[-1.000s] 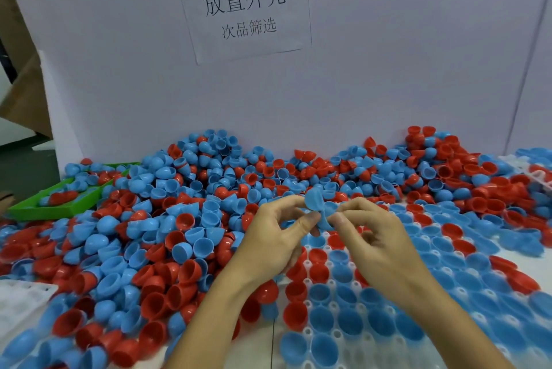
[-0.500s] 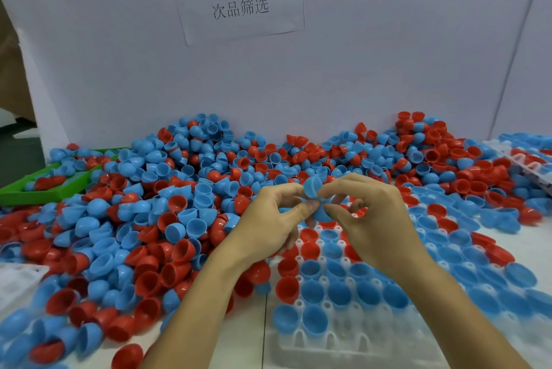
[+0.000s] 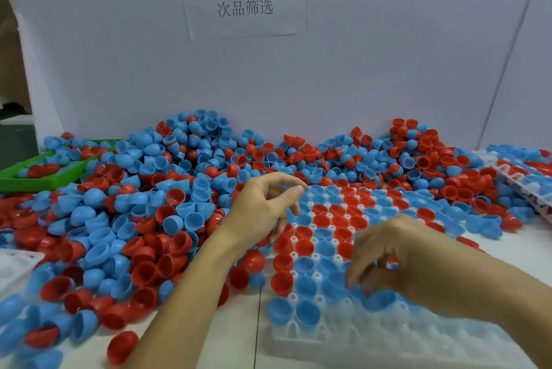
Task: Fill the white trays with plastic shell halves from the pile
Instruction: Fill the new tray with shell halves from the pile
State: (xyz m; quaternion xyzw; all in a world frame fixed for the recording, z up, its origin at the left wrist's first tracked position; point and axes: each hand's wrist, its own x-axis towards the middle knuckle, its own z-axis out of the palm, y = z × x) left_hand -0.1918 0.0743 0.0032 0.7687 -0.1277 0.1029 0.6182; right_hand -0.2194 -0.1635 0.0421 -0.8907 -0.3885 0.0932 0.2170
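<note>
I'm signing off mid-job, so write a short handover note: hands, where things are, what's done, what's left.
Left hand: raised over the far left part of the tray, fingers loosely curled, holding nothing that shows.
Right hand: low over the tray's near rows, fingers curled down; whether it holds a shell is hidden.
White tray: in front, far and middle rows filled with red and blue shell halves, open side up.
Pile: left of and behind the tray, plenty remaining.
Second tray: far right, holding shells.
Left to do: the near rows look mostly empty; fill them from the pile.
</note>
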